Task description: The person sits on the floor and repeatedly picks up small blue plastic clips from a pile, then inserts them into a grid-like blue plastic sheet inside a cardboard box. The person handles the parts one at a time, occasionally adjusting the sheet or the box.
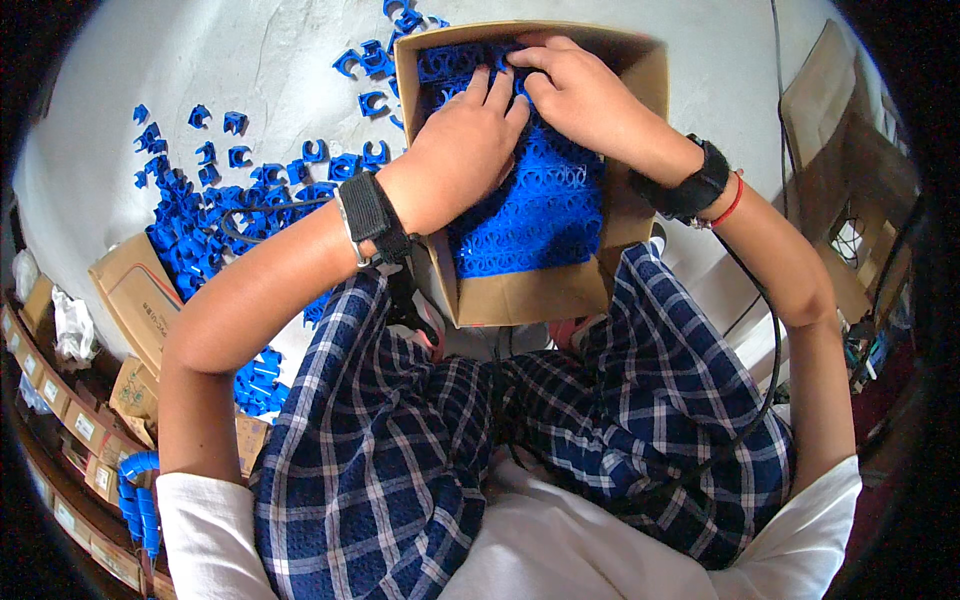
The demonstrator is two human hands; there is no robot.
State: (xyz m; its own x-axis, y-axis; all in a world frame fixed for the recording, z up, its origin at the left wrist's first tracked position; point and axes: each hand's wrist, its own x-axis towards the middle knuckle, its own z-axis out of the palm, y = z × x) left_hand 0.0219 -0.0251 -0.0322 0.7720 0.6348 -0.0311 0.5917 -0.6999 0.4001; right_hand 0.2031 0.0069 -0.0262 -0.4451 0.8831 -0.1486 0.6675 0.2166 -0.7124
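An open cardboard box (pixel 530 300) stands on the floor in front of me, between my knees. Inside, blue plastic pipe clips (pixel 530 240) lie packed in tight rows. My left hand (pixel 465 140) reaches over the box's left wall, its fingers apart and resting on the clips near the far end. Just to its right, my right hand (pixel 585 95) bends its fingers round a blue pipe clip (pixel 503 56) by the far wall; its fingertips partly cover that clip. My hands hide some of the rows beneath them.
Loose blue clips (pixel 195 235) form a pile on the pale floor (pixel 270 60) at the left, with more scattered beyond the box. A cardboard flap (pixel 135 290) leans beside the pile. Small boxes (pixel 85 425) line the lower left, and cardboard (pixel 835 110) stands at the right. Cables run from my wrist straps.
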